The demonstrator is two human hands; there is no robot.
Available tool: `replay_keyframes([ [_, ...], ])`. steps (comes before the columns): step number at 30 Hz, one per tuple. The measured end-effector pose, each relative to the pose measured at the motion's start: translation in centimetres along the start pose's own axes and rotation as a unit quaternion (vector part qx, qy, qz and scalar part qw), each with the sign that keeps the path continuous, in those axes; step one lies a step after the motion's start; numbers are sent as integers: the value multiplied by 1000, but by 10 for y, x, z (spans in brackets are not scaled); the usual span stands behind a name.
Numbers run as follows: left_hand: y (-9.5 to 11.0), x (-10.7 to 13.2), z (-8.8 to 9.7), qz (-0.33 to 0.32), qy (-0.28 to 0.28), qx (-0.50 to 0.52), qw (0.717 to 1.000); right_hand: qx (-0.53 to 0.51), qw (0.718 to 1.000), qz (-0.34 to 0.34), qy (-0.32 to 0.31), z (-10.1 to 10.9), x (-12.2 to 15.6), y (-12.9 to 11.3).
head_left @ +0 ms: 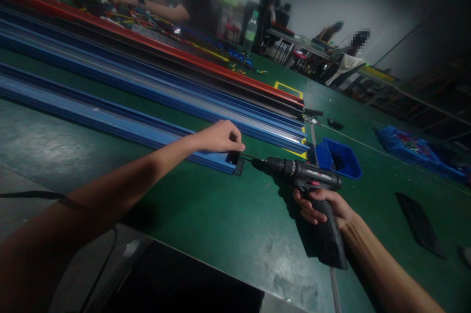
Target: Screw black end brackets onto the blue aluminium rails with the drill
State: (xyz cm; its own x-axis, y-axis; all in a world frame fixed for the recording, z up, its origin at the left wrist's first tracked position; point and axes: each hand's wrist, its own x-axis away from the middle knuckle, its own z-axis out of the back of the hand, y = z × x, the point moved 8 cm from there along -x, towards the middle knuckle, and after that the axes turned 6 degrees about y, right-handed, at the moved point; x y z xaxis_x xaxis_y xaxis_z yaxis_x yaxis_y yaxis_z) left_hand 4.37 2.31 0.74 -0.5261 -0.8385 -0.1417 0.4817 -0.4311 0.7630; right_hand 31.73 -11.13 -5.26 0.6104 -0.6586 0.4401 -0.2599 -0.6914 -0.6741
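Note:
My right hand is wrapped around the grip of a black cordless drill. The drill's long thin bit points left and meets the end of a blue metal profile. A small black end piece sits at that end of the profile. Just above it, my left hand pinches thumb and fingers together close to the bit's tip. Whatever is between those fingers is too small to make out.
More long profiles lie behind, blue, black and red. To the right are a blue bin, a dark flat piece and a blue tray of small parts. A co-worker's arm reaches over the green table.

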Motion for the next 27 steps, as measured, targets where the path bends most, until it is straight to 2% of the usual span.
replay_keyframes([
  [27, -2, 0, 0, -12, 1, -2, 1000, 16, 1000, -1, 18, 1, 1, 0],
])
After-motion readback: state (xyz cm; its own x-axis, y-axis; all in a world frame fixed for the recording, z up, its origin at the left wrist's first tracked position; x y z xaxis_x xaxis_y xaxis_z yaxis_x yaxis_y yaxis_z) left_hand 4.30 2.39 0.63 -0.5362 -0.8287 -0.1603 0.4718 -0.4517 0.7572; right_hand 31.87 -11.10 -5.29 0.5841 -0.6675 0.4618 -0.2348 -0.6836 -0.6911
